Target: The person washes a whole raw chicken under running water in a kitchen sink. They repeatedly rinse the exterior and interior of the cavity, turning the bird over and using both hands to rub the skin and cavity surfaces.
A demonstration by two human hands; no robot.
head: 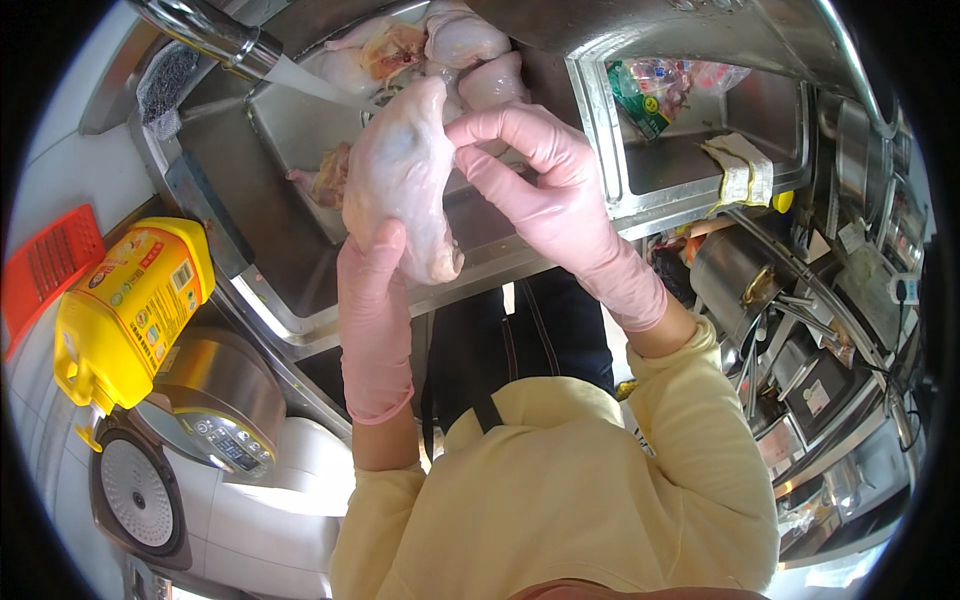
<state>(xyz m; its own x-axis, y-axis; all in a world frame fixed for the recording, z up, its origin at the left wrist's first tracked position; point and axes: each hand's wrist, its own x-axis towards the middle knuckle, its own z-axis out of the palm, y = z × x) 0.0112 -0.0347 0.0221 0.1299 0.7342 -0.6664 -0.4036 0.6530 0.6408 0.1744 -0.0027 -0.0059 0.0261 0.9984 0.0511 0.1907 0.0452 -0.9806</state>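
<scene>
Over the left basin of a steel sink (pixel 300 225) I hold up a large, pale, skin-on raw poultry leg (pixel 401 165). My left hand (pixel 373 277), in a pink rubber glove, grips its lower end, thumb in front and the other fingers hidden behind. At the piece's right edge, the thumb and forefinger of my gloved right hand (pixel 551 169) pinch the skin. Water (pixel 311 82) runs from the chrome faucet (pixel 240 49) behind the piece. More raw poultry pieces (pixel 465 37) lie at the back of the basin, and a smaller one (pixel 330 176) sits to the left.
The right basin holds plastic packaging (pixel 652 90), with a folded cloth (pixel 742 169) over its front rim. A mesh-wrapped scourer (pixel 169 86) sits at the sink's left corner. Left stand a yellow jug (pixel 135 307), a red grater (pixel 52 262) and an open rice cooker (pixel 225 397). Pots (pixel 739 274) crowd the right.
</scene>
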